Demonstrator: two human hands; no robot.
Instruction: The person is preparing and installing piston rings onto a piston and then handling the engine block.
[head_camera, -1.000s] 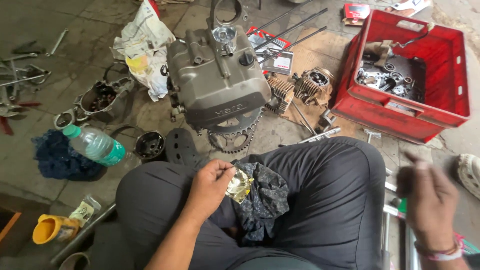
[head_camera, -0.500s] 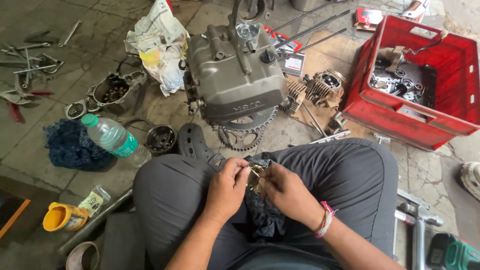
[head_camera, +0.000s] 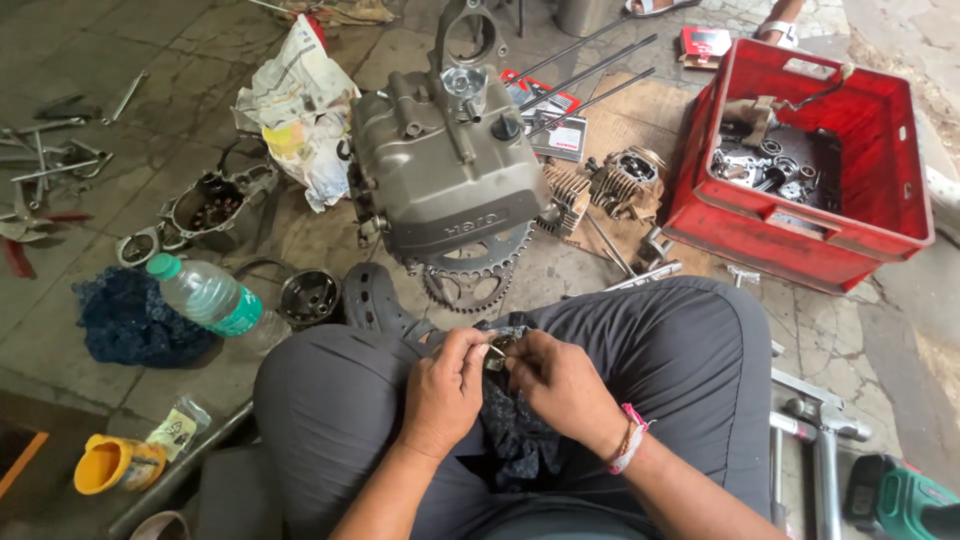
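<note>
I sit cross-legged in dark grey trousers. My left hand and my right hand meet over my lap, both pinching a small shiny metal part. A dark patterned rag lies on my lap under the hands. A pink band circles my right wrist. Just beyond my knees stands a grey motorcycle engine block with a toothed sprocket at its near side.
A red plastic crate of metal parts sits at the right. A clear bottle with a green cap, a blue rag and an engine cover lie left. Wrenches are scattered far left. A green power tool is at bottom right.
A second ago only my left hand held the part while my right hand hung off to the right. The right hand came in and both now grip it. The view shifted slightly.
</note>
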